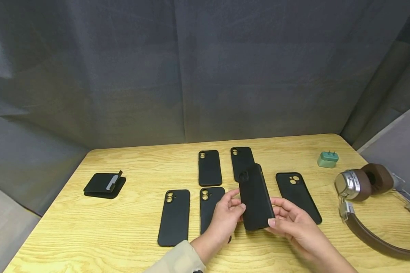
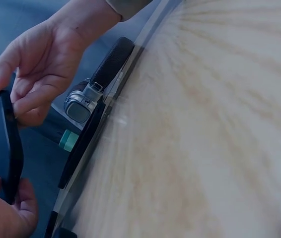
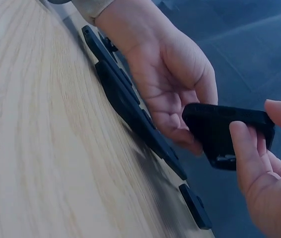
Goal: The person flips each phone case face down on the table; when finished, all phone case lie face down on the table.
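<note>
Both hands hold up a black phone case [image 1: 257,197] over the front middle of the table, its back turned up with the camera corner at top left. My left hand [image 1: 227,212] pinches its left edge, thumb on the back. The right hand [image 1: 290,220] grips the lower right corner between thumb and fingers. In the right wrist view the case [image 3: 212,131] shows its hollow inner side, and fingers of the right hand [image 3: 269,178] reach over the rim. Beneath the left hand lies another black case [image 1: 210,201], partly covered; one more case [image 1: 298,197] lies beyond the right hand.
More black cases lie flat: one at front left [image 1: 174,218], one at back middle [image 1: 210,168], one behind the held case [image 1: 239,161]. A folded black holder [image 1: 104,185] sits far left. At right are a green charger [image 1: 328,159] and brown headphones [image 1: 362,185].
</note>
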